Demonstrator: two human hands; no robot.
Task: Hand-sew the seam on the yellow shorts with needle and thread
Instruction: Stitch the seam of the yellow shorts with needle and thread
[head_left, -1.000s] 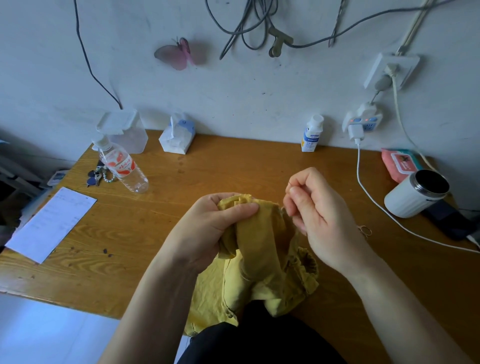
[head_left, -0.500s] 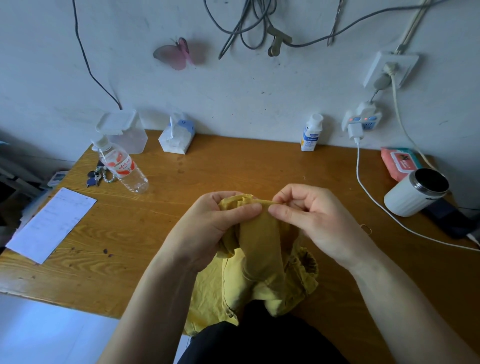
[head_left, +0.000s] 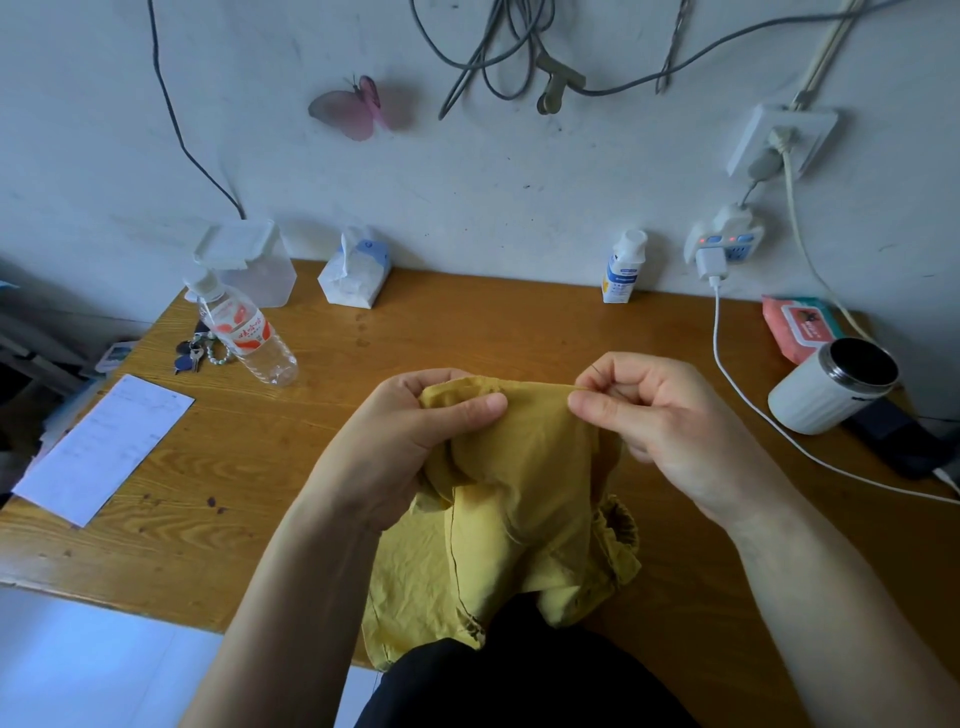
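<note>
shorts: the yellow shorts (head_left: 519, 483) were held up between both hands over the near edge of the table (head_left: 467, 332), with the lower part draped down toward the lap
left hand: the left hand (head_left: 415, 441) gripped a bunched fold at the top edge, thumb laid across the front and fingers curled behind
right hand: the right hand (head_left: 660, 415) pinched the same top edge a bit further along, thumb against forefinger, so the seam was stretched flat between the two hands
needle/thread: a thin dark strand (head_left: 602, 375) showed by the right fingers, honestly couldn't tell if it was needle or thread
how it'd handle: looked like thin, light, floppy cotton that creases easily. no stiffness at all, so my guess is it only behaves when kept taut
where to hold: i'd say right on the seam edge, close either side of the stitch, not the loose body of the cloth
surface: worn wood grain table, a few dark spots, probably not slippery
room stuff: water bottle (head_left: 244, 332), keys (head_left: 195, 353) and paper (head_left: 104, 447) off left, tissue pack (head_left: 356, 273) at the back, white tumbler (head_left: 831, 387) and charger cable (head_left: 737, 395) on the right
wall: scuffed pale wall with hanging wires and a pink butterfly (head_left: 358, 109)
</note>
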